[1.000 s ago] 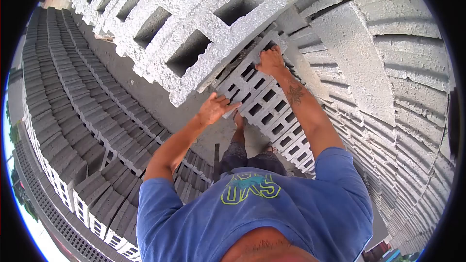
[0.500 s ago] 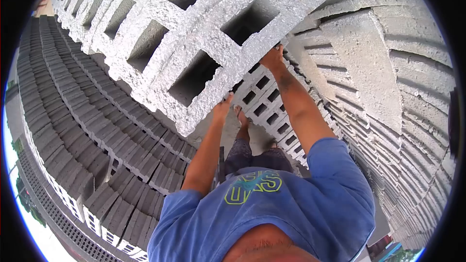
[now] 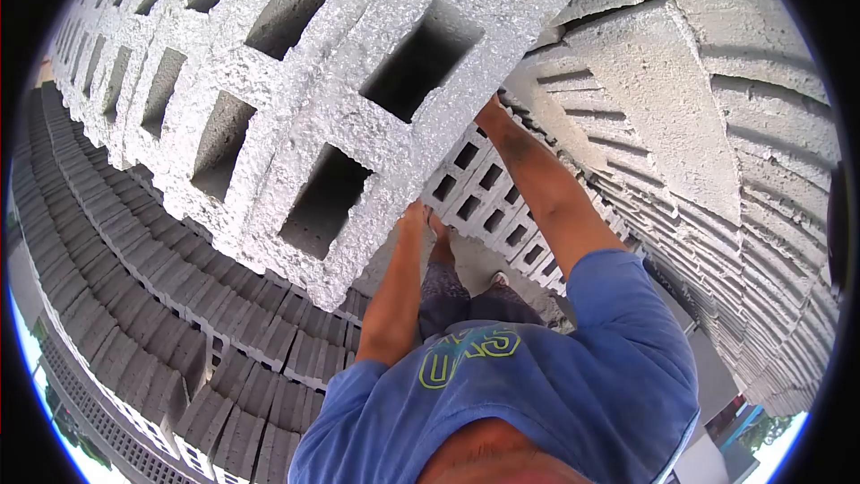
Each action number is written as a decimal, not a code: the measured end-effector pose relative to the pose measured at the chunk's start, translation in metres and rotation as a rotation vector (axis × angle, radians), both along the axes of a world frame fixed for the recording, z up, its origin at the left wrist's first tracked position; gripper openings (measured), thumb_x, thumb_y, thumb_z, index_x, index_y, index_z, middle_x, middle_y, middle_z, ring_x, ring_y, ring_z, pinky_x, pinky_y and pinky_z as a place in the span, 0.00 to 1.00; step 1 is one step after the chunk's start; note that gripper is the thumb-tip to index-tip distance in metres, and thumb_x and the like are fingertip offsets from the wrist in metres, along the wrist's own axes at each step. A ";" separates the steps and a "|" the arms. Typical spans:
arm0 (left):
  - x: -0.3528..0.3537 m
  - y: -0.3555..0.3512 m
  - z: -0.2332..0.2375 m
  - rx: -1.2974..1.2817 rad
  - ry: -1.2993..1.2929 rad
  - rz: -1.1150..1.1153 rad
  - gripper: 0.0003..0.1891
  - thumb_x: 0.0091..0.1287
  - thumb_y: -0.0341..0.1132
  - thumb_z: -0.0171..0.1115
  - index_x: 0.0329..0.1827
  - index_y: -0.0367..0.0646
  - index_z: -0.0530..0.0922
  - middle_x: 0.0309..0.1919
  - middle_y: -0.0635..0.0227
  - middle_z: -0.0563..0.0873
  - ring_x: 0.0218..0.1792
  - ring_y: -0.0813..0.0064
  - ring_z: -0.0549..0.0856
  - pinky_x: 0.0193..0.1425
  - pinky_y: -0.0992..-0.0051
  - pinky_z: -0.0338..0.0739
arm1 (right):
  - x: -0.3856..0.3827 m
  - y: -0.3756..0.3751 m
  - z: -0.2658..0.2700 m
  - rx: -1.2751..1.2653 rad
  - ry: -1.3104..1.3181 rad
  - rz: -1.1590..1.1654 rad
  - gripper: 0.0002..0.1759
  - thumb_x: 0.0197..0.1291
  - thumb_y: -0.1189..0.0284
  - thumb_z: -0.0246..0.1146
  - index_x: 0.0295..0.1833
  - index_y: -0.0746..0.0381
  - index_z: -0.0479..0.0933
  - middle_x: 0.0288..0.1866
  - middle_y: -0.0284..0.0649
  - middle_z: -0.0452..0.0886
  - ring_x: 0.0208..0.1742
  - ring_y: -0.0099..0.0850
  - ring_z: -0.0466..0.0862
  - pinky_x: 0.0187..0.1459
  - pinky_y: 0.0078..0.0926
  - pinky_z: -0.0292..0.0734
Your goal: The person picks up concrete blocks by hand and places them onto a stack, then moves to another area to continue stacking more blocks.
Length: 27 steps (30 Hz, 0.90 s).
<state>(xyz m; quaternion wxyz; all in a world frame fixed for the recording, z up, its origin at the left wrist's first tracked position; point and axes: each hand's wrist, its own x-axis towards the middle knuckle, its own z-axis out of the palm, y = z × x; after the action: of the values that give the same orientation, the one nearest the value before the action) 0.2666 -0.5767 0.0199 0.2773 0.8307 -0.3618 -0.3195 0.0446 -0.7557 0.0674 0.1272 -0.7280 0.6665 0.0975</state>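
Note:
Closest to me is a grey hollow concrete block (image 3: pixel 394 139) at the near end of a tall stack, its rectangular cavities facing up. My left hand (image 3: pixel 413 213) meets its near side by the lower corner, with the fingers hidden. Farther up the same side, my right hand (image 3: pixel 489 113) reaches behind the block's edge; only its back and wrist show. Whether either hand grips the block or presses flat on it cannot be made out.
Long rows of stacked blocks (image 3: pixel 134 278) curve along my left. A high wall of blocks (image 3: pixel 654 108) rises close on my right. Lower hollow blocks (image 3: pixel 493 193) stand beyond my right forearm. My feet are on a narrow strip of concrete floor (image 3: pixel 470 251).
The near block and stack now appear farther left and lower in view. My right hand's fingers have gone out of sight behind the block's edge. Both hands stay along its near side.

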 end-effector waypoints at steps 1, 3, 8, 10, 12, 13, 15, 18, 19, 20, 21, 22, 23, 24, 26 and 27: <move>0.003 0.006 -0.006 -0.130 -0.070 -0.186 0.26 0.58 0.47 0.63 0.24 0.25 0.75 0.19 0.46 0.79 0.23 0.59 0.77 0.33 0.57 0.70 | -0.002 -0.002 -0.020 -0.101 -0.001 0.017 0.25 0.47 0.50 0.67 0.45 0.56 0.80 0.39 0.38 0.84 0.47 0.32 0.82 0.60 0.47 0.50; 0.006 -0.012 0.029 0.161 0.156 -0.169 0.26 0.58 0.49 0.63 0.27 0.25 0.78 0.23 0.47 0.81 0.27 0.59 0.79 0.37 0.59 0.72 | 0.004 -0.002 0.018 0.148 0.017 -0.006 0.32 0.48 0.44 0.66 0.50 0.58 0.79 0.43 0.39 0.84 0.52 0.35 0.81 0.62 0.51 0.51; 0.025 -0.009 0.022 0.061 0.022 -0.267 0.33 0.60 0.60 0.58 0.35 0.29 0.81 0.35 0.40 0.83 0.43 0.43 0.82 0.46 0.56 0.74 | 0.000 0.052 0.085 -0.049 -0.244 -0.147 0.32 0.50 0.48 0.65 0.51 0.63 0.77 0.41 0.44 0.83 0.50 0.41 0.81 0.61 0.52 0.61; 0.037 -0.010 0.032 0.194 -0.022 -0.261 0.32 0.60 0.60 0.58 0.38 0.31 0.82 0.37 0.42 0.83 0.44 0.44 0.82 0.47 0.57 0.74 | -0.015 0.098 0.086 -0.171 -0.542 -0.192 0.28 0.50 0.52 0.65 0.50 0.62 0.77 0.38 0.47 0.84 0.43 0.43 0.83 0.57 0.42 0.69; 0.037 0.002 0.051 0.325 -0.064 -0.242 0.31 0.60 0.60 0.58 0.40 0.34 0.82 0.39 0.44 0.84 0.45 0.45 0.82 0.48 0.57 0.75 | -0.035 0.169 0.096 -0.019 -0.824 -0.357 0.26 0.50 0.56 0.66 0.50 0.61 0.78 0.38 0.46 0.85 0.40 0.42 0.84 0.49 0.36 0.76; 0.037 0.014 0.070 0.192 -0.180 -0.283 0.29 0.60 0.59 0.58 0.42 0.37 0.82 0.40 0.45 0.84 0.46 0.47 0.82 0.49 0.57 0.75 | -0.055 0.209 0.052 0.002 -0.892 -0.297 0.24 0.50 0.60 0.67 0.50 0.62 0.78 0.40 0.45 0.85 0.41 0.41 0.84 0.43 0.32 0.78; 0.031 0.022 0.096 0.042 -0.301 -0.319 0.28 0.59 0.58 0.58 0.44 0.39 0.82 0.41 0.46 0.84 0.47 0.48 0.82 0.50 0.57 0.75 | -0.080 0.296 0.039 0.185 -0.806 -0.439 0.24 0.47 0.60 0.68 0.48 0.65 0.79 0.38 0.46 0.85 0.40 0.41 0.85 0.44 0.33 0.78; 0.016 0.030 0.108 -0.413 -0.395 -0.631 0.26 0.58 0.55 0.60 0.47 0.41 0.81 0.42 0.48 0.84 0.48 0.50 0.82 0.51 0.57 0.75 | -0.110 0.425 0.019 0.373 -0.655 -0.488 0.20 0.45 0.59 0.68 0.41 0.62 0.82 0.36 0.47 0.85 0.41 0.43 0.85 0.44 0.34 0.78; 0.008 0.022 0.114 -0.228 -0.288 -0.523 0.27 0.58 0.56 0.60 0.46 0.39 0.82 0.42 0.47 0.84 0.48 0.49 0.82 0.51 0.57 0.75 | -0.110 0.445 0.014 0.372 -0.607 -0.436 0.19 0.46 0.59 0.68 0.40 0.61 0.83 0.36 0.47 0.85 0.40 0.43 0.85 0.44 0.34 0.78; 0.005 0.021 0.116 -0.030 -0.174 -0.409 0.28 0.57 0.57 0.60 0.45 0.37 0.82 0.42 0.47 0.84 0.48 0.49 0.82 0.52 0.57 0.75 | -0.104 0.445 0.021 0.370 -0.612 -0.434 0.19 0.46 0.59 0.68 0.40 0.61 0.83 0.36 0.47 0.85 0.40 0.43 0.85 0.44 0.34 0.78; 0.005 0.022 0.111 -0.019 -0.163 -0.399 0.28 0.57 0.57 0.60 0.45 0.37 0.82 0.42 0.47 0.84 0.48 0.49 0.82 0.52 0.57 0.75 | -0.101 0.448 0.034 0.326 -0.699 -0.497 0.18 0.47 0.60 0.68 0.40 0.62 0.83 0.34 0.47 0.85 0.39 0.42 0.85 0.43 0.34 0.78; 0.006 0.014 0.101 0.147 -0.159 -0.261 0.31 0.56 0.59 0.60 0.43 0.34 0.82 0.42 0.45 0.84 0.49 0.49 0.82 0.52 0.57 0.75 | -0.100 0.441 0.049 0.273 -0.777 -0.553 0.18 0.48 0.60 0.68 0.40 0.62 0.83 0.33 0.47 0.85 0.37 0.40 0.85 0.42 0.33 0.78; 0.004 0.000 0.093 0.297 -0.152 -0.125 0.35 0.55 0.62 0.60 0.42 0.30 0.82 0.43 0.44 0.83 0.49 0.49 0.82 0.52 0.57 0.75 | -0.096 0.414 0.061 0.178 -0.678 -0.528 0.16 0.47 0.59 0.67 0.38 0.58 0.83 0.33 0.48 0.84 0.38 0.45 0.84 0.43 0.39 0.78; 0.003 -0.003 0.083 0.269 -0.162 -0.040 0.40 0.53 0.66 0.59 0.39 0.26 0.82 0.41 0.41 0.83 0.48 0.49 0.82 0.53 0.58 0.74 | -0.090 0.377 0.091 0.095 -0.724 -0.514 0.15 0.50 0.59 0.66 0.38 0.58 0.83 0.32 0.50 0.83 0.37 0.47 0.83 0.42 0.40 0.78; 0.005 -0.008 0.054 0.300 -0.218 -0.096 0.41 0.53 0.67 0.59 0.38 0.25 0.82 0.41 0.41 0.83 0.48 0.50 0.83 0.53 0.58 0.74 | -0.078 0.301 0.107 -0.181 -0.685 -0.363 0.14 0.51 0.62 0.66 0.37 0.60 0.83 0.33 0.50 0.83 0.36 0.46 0.83 0.42 0.39 0.78; 0.003 -0.021 0.044 0.326 -0.281 -0.161 0.42 0.52 0.67 0.59 0.38 0.25 0.81 0.41 0.41 0.84 0.47 0.50 0.83 0.53 0.59 0.75 | -0.070 0.261 0.099 -0.386 -0.700 -0.285 0.15 0.51 0.61 0.67 0.36 0.61 0.83 0.34 0.48 0.84 0.36 0.45 0.84 0.42 0.39 0.78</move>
<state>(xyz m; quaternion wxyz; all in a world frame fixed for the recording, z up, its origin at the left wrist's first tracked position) 0.2701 -0.5981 0.0642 0.0601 0.8693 -0.4057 -0.2761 -0.0259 -0.4946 0.1666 0.2193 -0.6281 0.6832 -0.3010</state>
